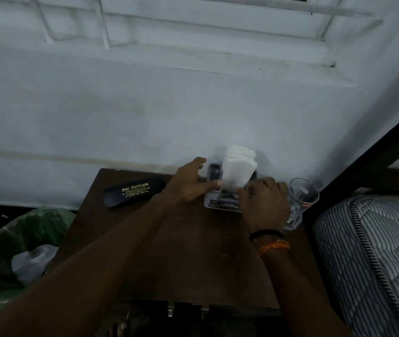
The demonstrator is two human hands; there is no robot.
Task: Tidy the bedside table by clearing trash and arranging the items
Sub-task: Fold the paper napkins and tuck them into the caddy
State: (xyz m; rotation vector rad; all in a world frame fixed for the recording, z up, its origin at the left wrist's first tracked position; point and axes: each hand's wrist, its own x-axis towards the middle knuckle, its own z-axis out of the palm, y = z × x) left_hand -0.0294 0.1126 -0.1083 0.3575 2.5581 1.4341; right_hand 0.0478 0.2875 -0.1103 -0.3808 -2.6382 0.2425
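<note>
A dark wooden bedside table (pixel 188 251) stands against a pale wall. At its back edge a stack of white tissues (pixel 238 167) stands upright in a grey holder (pixel 220 203). My left hand (pixel 190 182) grips the holder's left side, thumb touching the tissues. My right hand (pixel 265 203) rests on the holder's right front, fingers curled against it below the tissues. A black spectacle case (pixel 134 192) with gold lettering lies at the table's back left. A clear glass (pixel 299 203) stands at the back right, just beside my right hand.
A bin (pixel 4 259) lined with a green bag sits on the floor left of the table, with crumpled plastic inside. A striped mattress (pixel 373 251) borders the table on the right, under a dark bed frame (pixel 373 164). A drawer latch (pixel 170 310) shows at the table's front.
</note>
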